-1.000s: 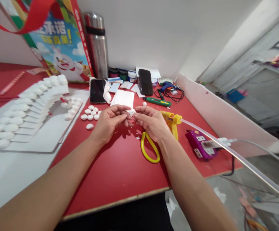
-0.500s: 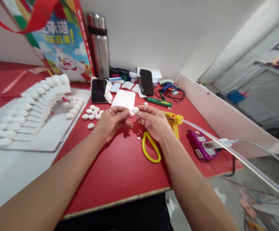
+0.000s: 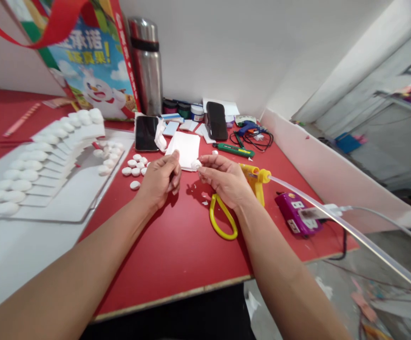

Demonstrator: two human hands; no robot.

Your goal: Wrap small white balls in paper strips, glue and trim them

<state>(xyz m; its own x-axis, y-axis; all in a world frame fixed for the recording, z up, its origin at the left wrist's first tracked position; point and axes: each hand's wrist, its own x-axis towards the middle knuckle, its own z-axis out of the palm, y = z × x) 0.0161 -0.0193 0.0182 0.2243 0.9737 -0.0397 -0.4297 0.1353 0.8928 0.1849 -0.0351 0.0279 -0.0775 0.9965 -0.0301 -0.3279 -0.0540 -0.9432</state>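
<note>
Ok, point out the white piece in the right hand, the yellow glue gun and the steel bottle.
White piece (image 3: 196, 164), head view: its rounded middle.
Yellow glue gun (image 3: 259, 190), head view: its handle.
Steel bottle (image 3: 148, 75), head view: middle of its body.

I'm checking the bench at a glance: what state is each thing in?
Left hand: fingers curled in; whether it holds anything is unclear
Right hand: grip closed on the small white piece
Small white piece: held at the fingertips
Steel bottle: upright, capped
Left phone: lying flat, screen dark
Yellow glue gun: clear stick in its rear
Purple power strip: plugged into
Printed bag: standing
</note>
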